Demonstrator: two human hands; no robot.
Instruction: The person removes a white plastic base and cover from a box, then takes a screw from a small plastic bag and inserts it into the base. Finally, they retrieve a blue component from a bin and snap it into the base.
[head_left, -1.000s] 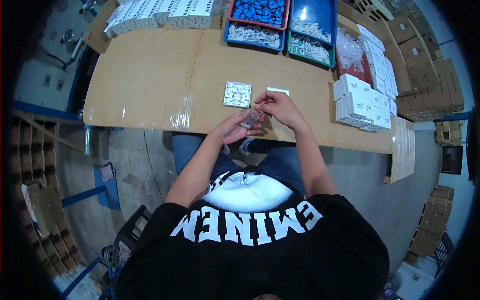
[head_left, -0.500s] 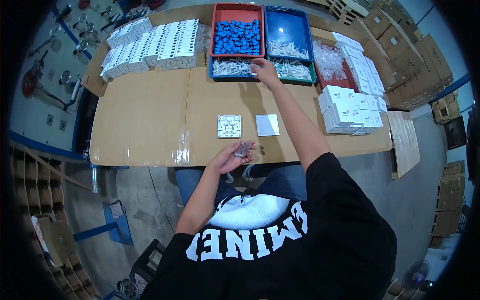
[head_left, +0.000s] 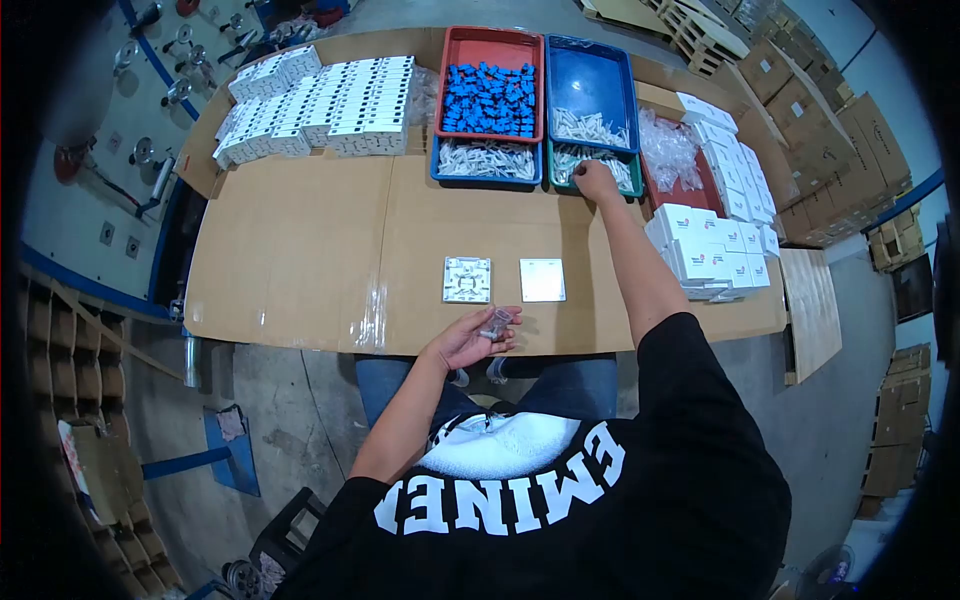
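Note:
Palm up near the table's front edge, my left hand holds a small clear plastic bag. My right hand reaches into the green tray of small white pieces; its fingertips are down among them, and whether they grip one is hidden. A square white plate with moulded parts lies just beyond my left hand, and a plain white square cover is to its right.
A red tray of blue pieces, a blue tray and another blue tray of white pieces stand at the back. White boxes fill the left and right. Clear bags lie in a red tray.
My right hand has moved right, from the blue tray of white pieces to the green tray. My left hand still holds the clear bag. The whole view has shifted slightly.

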